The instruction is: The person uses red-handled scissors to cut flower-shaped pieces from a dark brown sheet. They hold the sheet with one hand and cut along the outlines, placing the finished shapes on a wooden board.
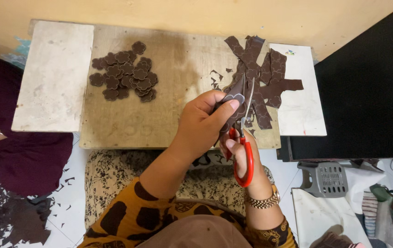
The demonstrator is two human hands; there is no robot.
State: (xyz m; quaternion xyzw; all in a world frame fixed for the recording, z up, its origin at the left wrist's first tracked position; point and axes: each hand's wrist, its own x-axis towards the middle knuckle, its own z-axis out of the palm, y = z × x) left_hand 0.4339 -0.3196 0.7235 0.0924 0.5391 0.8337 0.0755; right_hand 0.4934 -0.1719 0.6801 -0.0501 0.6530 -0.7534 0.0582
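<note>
Left hand (pixel 203 121) pinching brown flower strip (pixel 233 98), right hand (pixel 240 151) working red-handled scissors (pixel 244 138)

On the bench (pixel 127 124), the pile of cut flower shapes (pixel 125 71) lies toward the back left, the heap of strips (pixel 265 73) at the back right edge.

Head cam, steep downward, close over workboard (pixel 159 124)

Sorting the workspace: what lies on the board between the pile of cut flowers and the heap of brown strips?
In the head view, mostly bare board, with a few small scraps near the strips, right of the flowers.
</note>
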